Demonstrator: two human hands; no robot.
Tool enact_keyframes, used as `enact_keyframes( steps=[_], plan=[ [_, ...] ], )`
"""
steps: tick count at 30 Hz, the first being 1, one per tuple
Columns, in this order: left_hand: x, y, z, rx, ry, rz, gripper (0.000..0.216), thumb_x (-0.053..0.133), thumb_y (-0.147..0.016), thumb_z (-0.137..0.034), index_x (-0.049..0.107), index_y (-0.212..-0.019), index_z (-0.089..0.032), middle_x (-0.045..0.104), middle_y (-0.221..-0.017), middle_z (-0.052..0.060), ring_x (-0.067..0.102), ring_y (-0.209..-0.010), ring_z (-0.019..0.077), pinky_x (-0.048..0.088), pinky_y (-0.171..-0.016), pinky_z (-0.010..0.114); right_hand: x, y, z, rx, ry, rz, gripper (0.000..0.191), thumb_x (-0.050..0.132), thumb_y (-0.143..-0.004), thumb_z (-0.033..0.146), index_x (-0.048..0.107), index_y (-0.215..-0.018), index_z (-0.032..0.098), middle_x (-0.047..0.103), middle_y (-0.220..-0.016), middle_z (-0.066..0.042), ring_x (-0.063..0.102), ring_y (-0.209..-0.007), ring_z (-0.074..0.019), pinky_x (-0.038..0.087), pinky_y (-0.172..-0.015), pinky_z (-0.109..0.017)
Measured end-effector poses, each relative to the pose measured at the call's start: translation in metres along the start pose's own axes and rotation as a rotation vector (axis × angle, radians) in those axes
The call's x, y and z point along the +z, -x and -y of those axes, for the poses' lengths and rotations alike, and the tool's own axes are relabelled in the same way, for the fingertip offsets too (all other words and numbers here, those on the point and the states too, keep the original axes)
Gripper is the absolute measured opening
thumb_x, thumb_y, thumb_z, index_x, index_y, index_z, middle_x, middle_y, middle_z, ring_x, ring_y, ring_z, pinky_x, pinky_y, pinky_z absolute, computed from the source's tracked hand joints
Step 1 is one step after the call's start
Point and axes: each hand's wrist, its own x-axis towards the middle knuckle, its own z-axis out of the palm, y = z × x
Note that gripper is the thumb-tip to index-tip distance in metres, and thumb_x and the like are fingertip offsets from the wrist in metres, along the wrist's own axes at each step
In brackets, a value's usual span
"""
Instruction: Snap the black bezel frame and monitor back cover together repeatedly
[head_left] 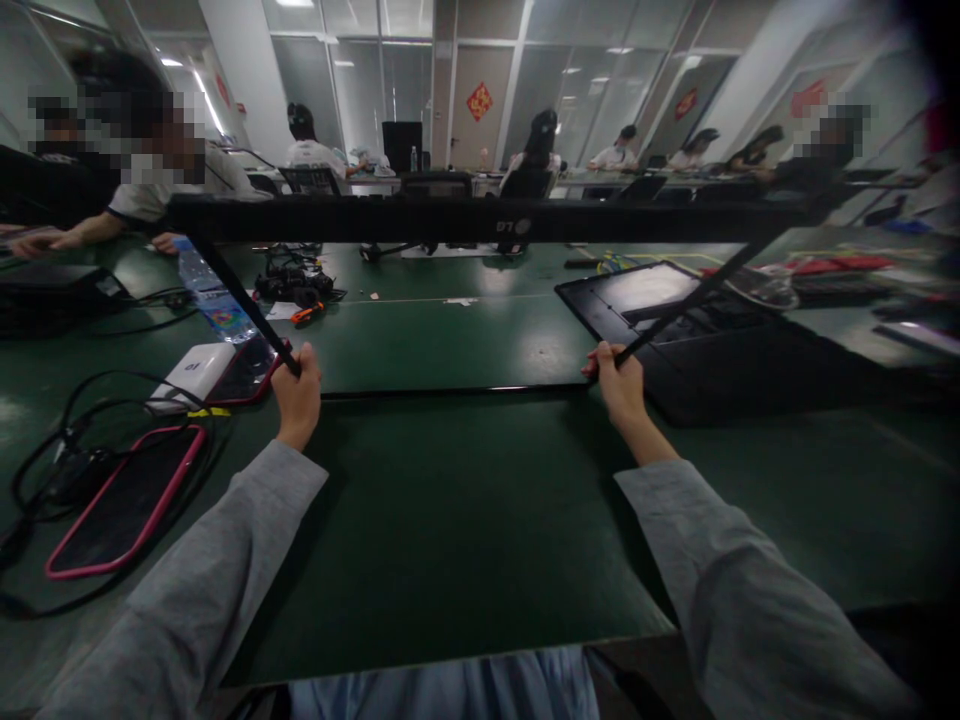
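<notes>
Hands raising a monitor bezel frame [480, 218] off the green table [465, 500].
Left hand [298, 385] and right hand [619, 375] each clasp a side rail; next, probably an even, level lift.

Long green table [465, 480] underfoot of the view, running from 6 o'clock out toward 12, glossy with reflected ceiling light. Glass partition walls [375, 80] across 11 to 1 o'clock, framed in pale metal, with a closed door [480, 105] at 12 carrying a red diamond ornament [479, 100]. White pillar [244, 70] at 11 o'clock. Recessed ceiling lights [294, 3] glowing at the top edge. Second row of desks [600, 180] at 1 o'clock, seated people [540, 150] along it, black chairs [311, 180] near 11. Dim overall, brightest toward the glass.
</notes>
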Motion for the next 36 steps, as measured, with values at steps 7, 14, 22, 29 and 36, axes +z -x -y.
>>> enact_keyframes(
  steps=[7,14,22,29,36],
  plan=[
    [-0.002,-0.010,0.014,-0.083,0.032,-0.142,0.055,0.056,-0.098,-0.057,0.042,-0.058,-0.022,0.040,-0.051,-0.005,0.037,-0.049,0.0094,0.029,-0.049,0.024,0.006,0.005,0.007,-0.091,0.049,0.113,0.057,0.062,-0.083,0.081,0.062,-0.085,0.024,0.064,-0.068,-0.001,0.064,-0.065,-0.0180,0.055,-0.066,-0.035],
    [-0.002,-0.012,0.022,-0.088,0.054,-0.146,0.057,0.057,-0.096,-0.061,0.040,-0.057,-0.022,0.039,-0.050,-0.006,0.037,-0.048,0.0091,0.028,-0.048,0.024,0.006,0.008,0.008,-0.083,0.072,0.144,0.053,0.064,-0.085,0.076,0.060,-0.091,0.023,0.066,-0.070,0.000,0.064,-0.066,-0.0166,0.053,-0.067,-0.032],
    [0.000,-0.006,0.016,-0.023,0.008,0.009,0.053,0.057,-0.099,-0.052,0.048,-0.057,-0.020,0.045,-0.050,-0.003,0.042,-0.047,0.0095,0.032,-0.049,0.022,-0.006,-0.001,0.008,-0.062,0.075,-0.002,0.044,0.066,-0.087,0.069,0.059,-0.088,0.026,0.064,-0.068,0.000,0.063,-0.063,-0.0191,0.054,-0.065,-0.035],
    [0.002,-0.001,0.007,-0.029,0.021,0.045,0.053,0.061,-0.097,-0.052,0.051,-0.056,-0.020,0.045,-0.048,-0.003,0.041,-0.045,0.0092,0.031,-0.047,0.022,-0.008,-0.002,0.002,-0.031,0.073,-0.027,0.047,0.068,-0.084,0.072,0.058,-0.087,0.026,0.064,-0.067,-0.001,0.063,-0.061,-0.0207,0.054,-0.062,-0.037],
    [0.001,-0.002,0.010,-0.010,-0.043,0.087,0.055,0.056,-0.098,-0.057,0.053,-0.058,-0.021,0.045,-0.049,-0.003,0.042,-0.045,0.0108,0.031,-0.046,0.023,-0.008,-0.002,-0.005,-0.022,0.056,-0.004,0.055,0.066,-0.079,0.081,0.056,-0.086,0.027,0.064,-0.066,-0.002,0.064,-0.062,-0.0224,0.056,-0.062,-0.040]
  ],
)
